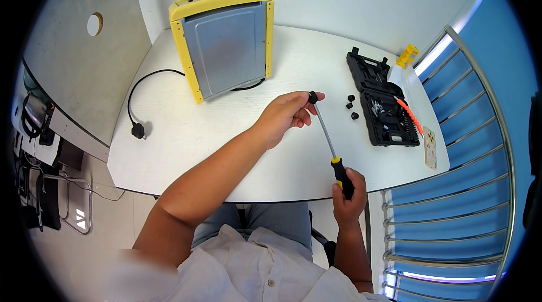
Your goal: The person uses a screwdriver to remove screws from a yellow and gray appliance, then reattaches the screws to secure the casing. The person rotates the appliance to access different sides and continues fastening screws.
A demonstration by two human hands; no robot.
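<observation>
The clock face is centred on the left hand (280, 116), with 12 at the top of the view. The left hand pinches a small black piece (313, 97) narrowly between thumb and fingertip, above the white table (164, 155). The right hand (350, 197), at 5 o'clock, is wrapped around the black-and-yellow handle of a screwdriver (337, 163); its shaft points up toward 11 o'clock and meets the small black piece. Whether the tip sits inside the piece cannot be told.

Surroundings: three loose black pieces (354, 115) lie near the screwdriver at 3 o'clock, between it and an open black tool case (375, 137). An orange flexible shaft (410, 114) lies across the case, partly covering its contents. A yellow object (407, 56) stands at 2 o'clock, beyond the case; a patterned phone (430, 148) lies between 3 and 4, just beside it.

Obstructions: a yellow-framed grey unit (228, 48) stands upright between 10 and 11 o'clock, occupying the back of the table. Its black cord (164, 70) loops over the surface to a plug (138, 130) near 9. A metal railing (511, 189) bounds the 3-to-4 o'clock side, and a grey partition (84, 70) the 9-to-10 side
</observation>
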